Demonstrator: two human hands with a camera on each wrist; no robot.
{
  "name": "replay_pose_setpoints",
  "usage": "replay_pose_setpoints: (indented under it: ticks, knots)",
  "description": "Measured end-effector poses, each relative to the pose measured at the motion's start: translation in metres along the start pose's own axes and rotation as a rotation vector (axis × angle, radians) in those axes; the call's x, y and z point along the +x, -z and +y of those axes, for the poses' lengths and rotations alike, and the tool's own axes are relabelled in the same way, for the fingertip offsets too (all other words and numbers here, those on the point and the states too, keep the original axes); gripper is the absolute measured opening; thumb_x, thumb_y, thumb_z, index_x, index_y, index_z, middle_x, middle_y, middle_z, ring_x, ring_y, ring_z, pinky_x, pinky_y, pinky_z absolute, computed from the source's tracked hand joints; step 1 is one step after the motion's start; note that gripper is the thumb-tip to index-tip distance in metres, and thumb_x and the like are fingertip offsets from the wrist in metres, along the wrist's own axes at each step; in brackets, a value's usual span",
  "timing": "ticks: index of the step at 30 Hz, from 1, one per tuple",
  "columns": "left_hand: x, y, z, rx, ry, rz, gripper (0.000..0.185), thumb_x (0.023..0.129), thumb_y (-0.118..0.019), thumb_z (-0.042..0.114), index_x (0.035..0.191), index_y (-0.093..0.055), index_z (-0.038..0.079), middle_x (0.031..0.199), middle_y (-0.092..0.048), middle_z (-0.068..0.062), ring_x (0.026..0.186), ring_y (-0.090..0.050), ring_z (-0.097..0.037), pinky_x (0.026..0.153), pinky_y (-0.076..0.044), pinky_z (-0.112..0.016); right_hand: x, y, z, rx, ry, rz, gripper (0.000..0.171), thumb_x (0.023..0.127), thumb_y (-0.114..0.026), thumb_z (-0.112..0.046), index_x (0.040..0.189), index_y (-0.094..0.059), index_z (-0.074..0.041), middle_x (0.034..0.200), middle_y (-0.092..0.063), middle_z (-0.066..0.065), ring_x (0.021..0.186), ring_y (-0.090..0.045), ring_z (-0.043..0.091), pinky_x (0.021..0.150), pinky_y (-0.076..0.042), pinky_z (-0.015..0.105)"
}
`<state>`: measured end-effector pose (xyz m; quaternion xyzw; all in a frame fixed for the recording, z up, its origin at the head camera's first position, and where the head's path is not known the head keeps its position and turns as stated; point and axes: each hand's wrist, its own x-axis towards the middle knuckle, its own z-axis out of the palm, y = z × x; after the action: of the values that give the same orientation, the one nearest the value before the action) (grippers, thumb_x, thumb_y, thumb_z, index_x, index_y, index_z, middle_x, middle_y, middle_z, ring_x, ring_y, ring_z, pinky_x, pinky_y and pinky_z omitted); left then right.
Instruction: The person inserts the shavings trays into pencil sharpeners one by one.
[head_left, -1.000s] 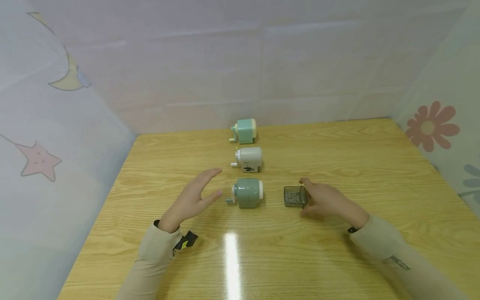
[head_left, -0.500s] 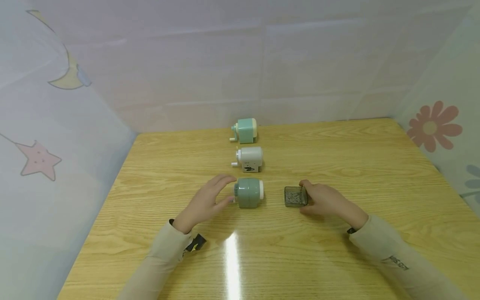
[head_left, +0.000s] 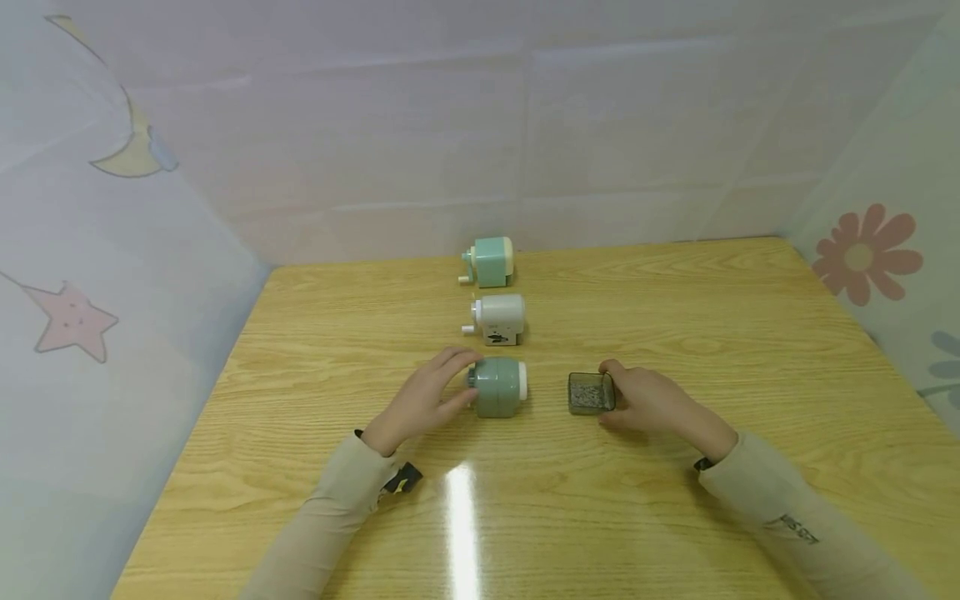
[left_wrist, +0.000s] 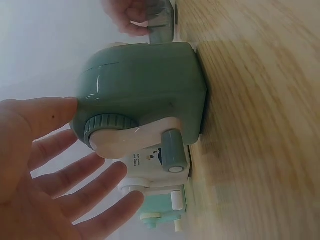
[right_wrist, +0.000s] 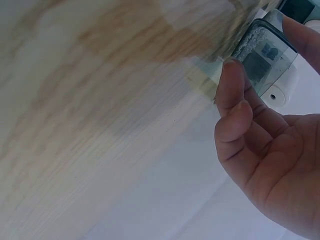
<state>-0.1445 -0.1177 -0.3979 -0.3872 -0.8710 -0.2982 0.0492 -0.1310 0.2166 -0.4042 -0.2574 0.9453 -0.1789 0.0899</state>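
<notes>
Head view — right hand [head_left: 651, 400] holds clear tray [head_left: 591, 393] of grey shavings.

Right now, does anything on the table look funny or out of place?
Yes. The little clear drawer, full of grey shavings, sits out on the table in the right hand, apart from the dark green sharpener that the left hand touches. Nothing looks spilled or broken.

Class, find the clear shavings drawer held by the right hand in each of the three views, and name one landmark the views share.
Head: shavings drawer right of centre, on the table.
Left wrist: top edge, behind the dark green sharpener.
Right wrist: top right, between fingertips.
Shared landmark: the dark green sharpener's white end.
</notes>
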Motion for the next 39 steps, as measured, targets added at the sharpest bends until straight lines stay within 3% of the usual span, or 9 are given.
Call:
replay_pose_setpoints:
  ticks: [12, 24, 39]
  knots:
    - [0.001, -0.001, 0.001, -0.037, -0.006, 0.004, 0.037, 0.089, -0.060, 0.016, 0.123, -0.050, 0.004, 0.121, -0.051, -0.008, 0.108, -0.053, -0.022, 0.088, -0.046, -0.036, 0.001, -0.001, -0.005, 0.033, 0.029, -0.014, 0.065, 0.075, -0.075, -0.027, 0.119, -0.043, 0.007, 0.066, -0.051, -0.005, 0.053, -0.041, 0.007, 0.048, -0.036, 0.023]
    - [0.000, -0.002, -0.001, -0.050, 0.001, 0.003, 0.036, 0.089, -0.060, 0.016, 0.122, -0.051, 0.005, 0.122, -0.051, -0.007, 0.109, -0.052, -0.021, 0.090, -0.045, -0.036, 0.006, -0.005, -0.011, 0.041, 0.059, -0.006, 0.061, 0.074, -0.076, -0.026, 0.116, -0.046, 0.007, 0.080, -0.061, 0.005, 0.064, -0.055, 0.009, 0.054, -0.046, 0.027]
    - [0.001, -0.003, 0.000, -0.066, 0.016, 0.002, 0.037, 0.089, -0.061, 0.016, 0.122, -0.051, 0.006, 0.121, -0.051, -0.006, 0.109, -0.052, -0.020, 0.088, -0.046, -0.035, 0.013, -0.011, -0.019, 0.038, 0.056, -0.011, 0.062, 0.074, -0.076, -0.028, 0.117, -0.045, 0.005, 0.078, -0.059, 0.002, 0.060, -0.049, 0.007, 0.051, -0.041, 0.024]
